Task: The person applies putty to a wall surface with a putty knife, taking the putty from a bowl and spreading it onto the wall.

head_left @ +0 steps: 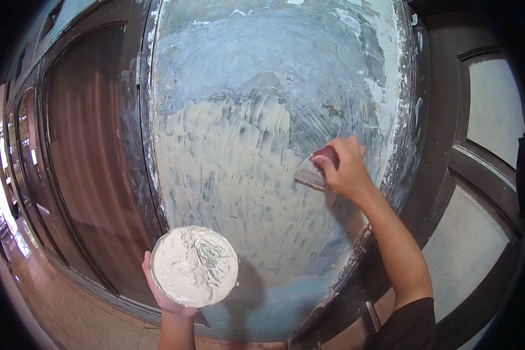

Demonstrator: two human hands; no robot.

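Observation:
My right hand (349,168) grips a putty knife by its dark red handle. The wide blade (311,174) of the putty knife points down and left against the wall panel (216,58). Cream-coloured putty (233,157) is smeared in streaks over the middle of the panel, and bare blue-grey surface shows above it. At the lower left, my left hand (160,291) holds a round tub of putty (193,266) from below and the side. Thick cream paste fills the tub, with stirred ridges on top. Most of the left fingers are hidden under the tub.
A dark wooden frame with a brown curtained glass pane (93,134) stands left of the panel. To the right is a dark frame with pale inset panels (469,239). Tiled floor (81,309) shows at the lower left. The panel's edges have chipped, flaking paint.

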